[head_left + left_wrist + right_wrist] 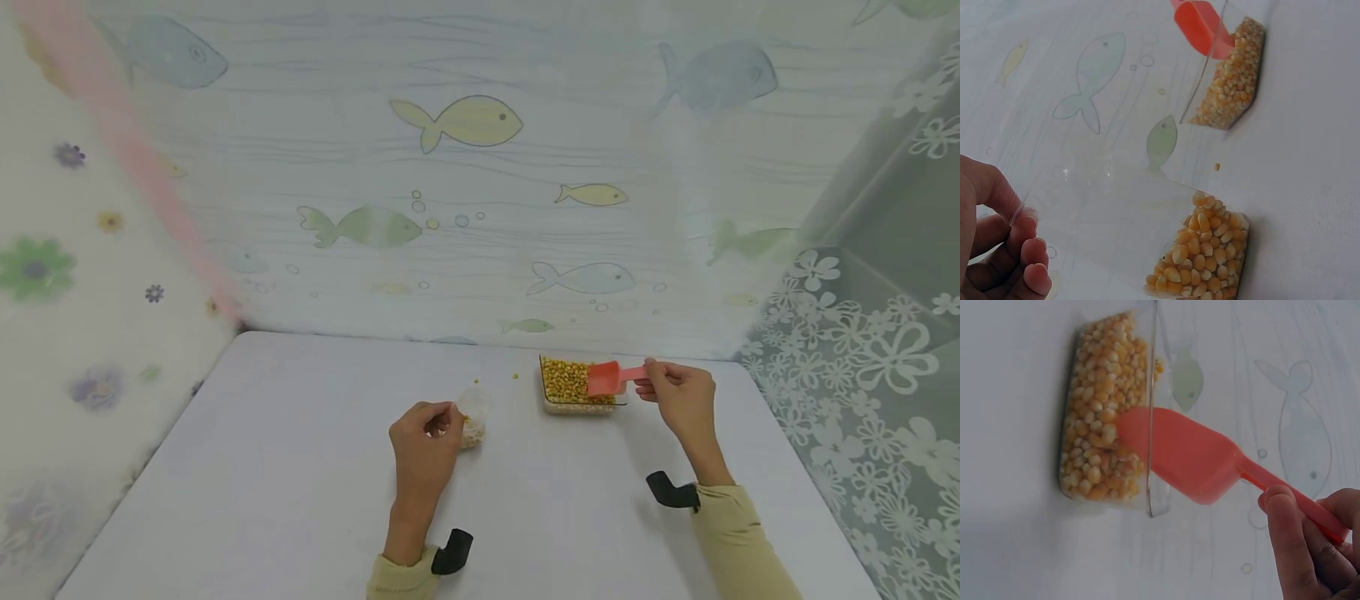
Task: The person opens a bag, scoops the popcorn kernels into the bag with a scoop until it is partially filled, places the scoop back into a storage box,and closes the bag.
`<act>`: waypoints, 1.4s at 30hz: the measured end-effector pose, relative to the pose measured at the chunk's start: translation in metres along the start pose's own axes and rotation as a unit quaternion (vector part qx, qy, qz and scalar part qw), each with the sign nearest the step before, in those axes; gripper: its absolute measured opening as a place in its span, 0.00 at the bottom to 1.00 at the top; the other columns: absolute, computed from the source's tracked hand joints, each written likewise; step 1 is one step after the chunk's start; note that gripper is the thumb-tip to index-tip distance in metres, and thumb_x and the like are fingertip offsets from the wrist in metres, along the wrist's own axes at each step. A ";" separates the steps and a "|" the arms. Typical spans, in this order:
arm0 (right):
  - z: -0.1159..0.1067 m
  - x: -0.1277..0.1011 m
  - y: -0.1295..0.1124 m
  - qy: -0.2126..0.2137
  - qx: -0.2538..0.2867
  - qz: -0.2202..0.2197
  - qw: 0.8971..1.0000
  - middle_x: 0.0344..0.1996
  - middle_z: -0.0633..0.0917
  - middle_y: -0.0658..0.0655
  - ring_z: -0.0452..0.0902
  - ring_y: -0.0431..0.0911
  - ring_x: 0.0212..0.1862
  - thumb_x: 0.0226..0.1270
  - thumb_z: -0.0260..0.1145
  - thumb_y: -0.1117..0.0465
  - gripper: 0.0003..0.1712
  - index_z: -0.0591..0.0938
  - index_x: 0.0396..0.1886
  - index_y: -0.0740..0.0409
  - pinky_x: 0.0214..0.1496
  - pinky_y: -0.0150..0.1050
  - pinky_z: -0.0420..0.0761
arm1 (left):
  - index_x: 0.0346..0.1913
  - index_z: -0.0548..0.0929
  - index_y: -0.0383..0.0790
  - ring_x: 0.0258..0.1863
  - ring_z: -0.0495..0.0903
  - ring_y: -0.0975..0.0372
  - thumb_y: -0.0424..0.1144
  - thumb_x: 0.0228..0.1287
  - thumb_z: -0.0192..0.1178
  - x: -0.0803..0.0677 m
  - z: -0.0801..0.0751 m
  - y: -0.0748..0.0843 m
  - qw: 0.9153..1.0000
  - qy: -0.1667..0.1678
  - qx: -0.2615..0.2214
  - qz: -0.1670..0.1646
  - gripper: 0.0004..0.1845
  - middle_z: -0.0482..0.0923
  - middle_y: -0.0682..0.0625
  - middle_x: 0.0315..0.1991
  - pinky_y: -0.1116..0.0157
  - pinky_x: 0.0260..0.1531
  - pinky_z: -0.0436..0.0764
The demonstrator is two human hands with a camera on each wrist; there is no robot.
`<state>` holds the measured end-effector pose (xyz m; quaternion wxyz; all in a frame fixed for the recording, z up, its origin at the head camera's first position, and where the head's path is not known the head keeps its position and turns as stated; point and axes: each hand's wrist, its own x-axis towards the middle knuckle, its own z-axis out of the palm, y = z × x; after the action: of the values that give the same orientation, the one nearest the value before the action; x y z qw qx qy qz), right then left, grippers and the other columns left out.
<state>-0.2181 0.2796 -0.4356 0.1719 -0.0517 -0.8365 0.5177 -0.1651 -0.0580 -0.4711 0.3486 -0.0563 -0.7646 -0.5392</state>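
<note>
A clear plastic bag [1207, 253] partly filled with corn kernels stands on the table, its top edge pinched between the thumb and fingers of my left hand [429, 437]. To the right, a clear rectangular container [581, 408] holds many yellow corn kernels [1100, 394]. My right hand [681, 398] grips the handle of a red scoop [1191, 456] between thumb and fingers. The scoop's front edge dips into the kernels, while its rear stands above the container's rim. In the head view, my left hand hides part of the bag.
Loose kernels lie on the white table [300, 467] between bag and container, one kernel [515, 376] nearer the container. A fish-patterned curtain [465, 250] hangs at the table's back edge, with flowered sheets on both sides. Black wrist mounts [452, 552] stick out from both sleeves.
</note>
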 end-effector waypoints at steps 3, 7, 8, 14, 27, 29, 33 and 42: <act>-0.003 0.000 -0.004 -0.005 -0.033 -0.012 0.999 0.35 0.88 0.74 0.83 0.30 0.24 0.77 0.60 0.60 0.21 0.83 0.50 0.79 0.30 0.27 0.84 | 0.30 0.89 0.31 0.21 0.77 0.63 0.19 0.54 0.67 -0.001 0.000 0.000 1.000 0.000 0.004 0.001 0.06 0.81 0.48 0.22 0.69 0.21 0.76; -0.002 0.000 -0.011 -0.020 -0.061 -0.023 0.998 0.34 0.88 0.73 0.84 0.32 0.24 0.77 0.61 0.60 0.20 0.84 0.47 0.79 0.29 0.27 0.84 | 0.30 0.89 0.31 0.21 0.76 0.62 0.19 0.54 0.67 0.000 0.000 0.000 1.000 0.001 0.006 0.001 0.06 0.81 0.48 0.22 0.70 0.21 0.76; -0.001 0.000 -0.012 -0.026 -0.065 -0.023 0.997 0.33 0.88 0.73 0.84 0.33 0.24 0.77 0.61 0.61 0.20 0.84 0.47 0.79 0.29 0.27 0.84 | 0.30 0.89 0.31 0.21 0.76 0.62 0.19 0.54 0.67 0.000 0.000 0.000 1.000 0.002 0.006 0.000 0.06 0.81 0.48 0.22 0.70 0.21 0.76; 0.007 0.000 -0.007 -0.055 -0.053 0.001 0.997 0.32 0.88 0.72 0.86 0.36 0.25 0.76 0.61 0.62 0.20 0.83 0.45 0.81 0.30 0.29 0.85 | 0.30 0.89 0.29 0.20 0.76 0.61 0.18 0.53 0.66 0.000 0.000 0.001 1.000 0.005 0.001 0.003 0.06 0.80 0.48 0.21 0.70 0.20 0.75; 0.004 0.004 0.029 -0.087 0.103 0.180 0.974 0.30 0.90 0.49 0.87 0.33 0.32 0.81 0.55 0.55 0.31 0.70 0.66 0.82 0.41 0.29 0.85 | 0.31 0.89 0.28 0.21 0.77 0.62 0.19 0.54 0.67 -0.001 0.001 0.000 1.000 -0.001 0.002 0.005 0.05 0.81 0.47 0.22 0.70 0.21 0.76; 0.002 0.002 0.031 -0.088 0.131 0.202 0.967 0.29 0.89 0.45 0.87 0.32 0.33 0.81 0.55 0.55 0.33 0.67 0.68 0.82 0.42 0.28 0.85 | 0.31 0.89 0.28 0.21 0.77 0.62 0.19 0.54 0.67 -0.001 0.001 0.001 1.000 -0.002 0.001 0.004 0.04 0.82 0.47 0.22 0.69 0.21 0.76; 0.000 -0.001 0.035 -0.090 0.186 0.245 0.947 0.27 0.89 0.44 0.86 0.33 0.34 0.82 0.54 0.55 0.31 0.67 0.67 0.80 0.44 0.27 0.84 | 0.31 0.89 0.27 0.21 0.77 0.62 0.19 0.54 0.67 0.000 0.000 0.001 1.000 -0.003 -0.002 0.006 0.04 0.82 0.47 0.23 0.69 0.21 0.76; -0.003 -0.005 0.047 -0.078 0.294 0.307 0.902 0.29 0.89 0.46 0.87 0.35 0.37 0.81 0.55 0.55 0.13 0.75 0.52 0.61 0.47 0.27 0.84 | 0.31 0.89 0.27 0.21 0.76 0.63 0.19 0.54 0.67 0.000 0.000 0.001 1.000 0.000 -0.001 0.012 0.04 0.81 0.47 0.22 0.68 0.20 0.76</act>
<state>-0.2171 0.3029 -0.4773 -0.0543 -0.2126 -0.5996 0.7697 -0.1649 -0.0573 -0.4708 0.3557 -0.0658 -0.7632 -0.5354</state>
